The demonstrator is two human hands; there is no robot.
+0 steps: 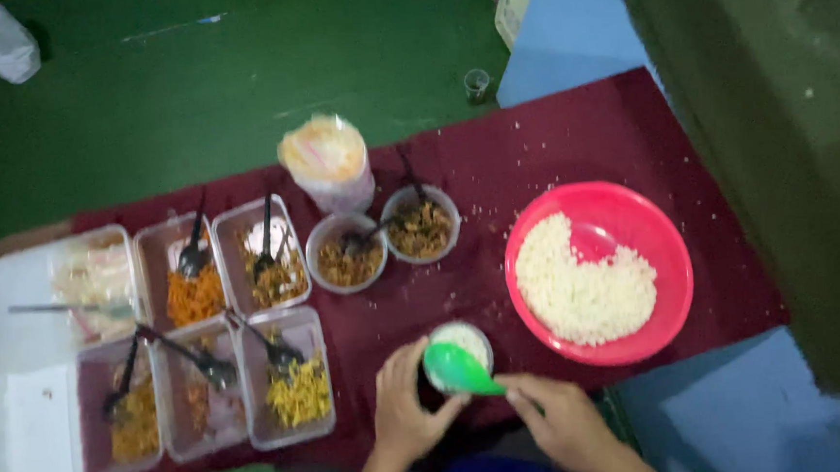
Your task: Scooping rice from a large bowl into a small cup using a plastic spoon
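Setting: informal food-preparation stall | Evidence: dark red cloth [551, 150] spread over a low surface; clear rectangular plastic tubs [279, 386] of toppings, spoons inserted; round pink plastic bowl [663, 241] of white rice; green painted floor [188, 95].

Dim, flat overhead light; soft throughout, motion-blurred, grainy; murky towards the corners, faint shadows, no glare.

A single head-worn camera looks almost straight down from well above the dark red table [551, 150]. The person's own hands enter from the bottom edge, just below the pink bowl [669, 250], and green floor [187, 85] fills the top beyond the table.
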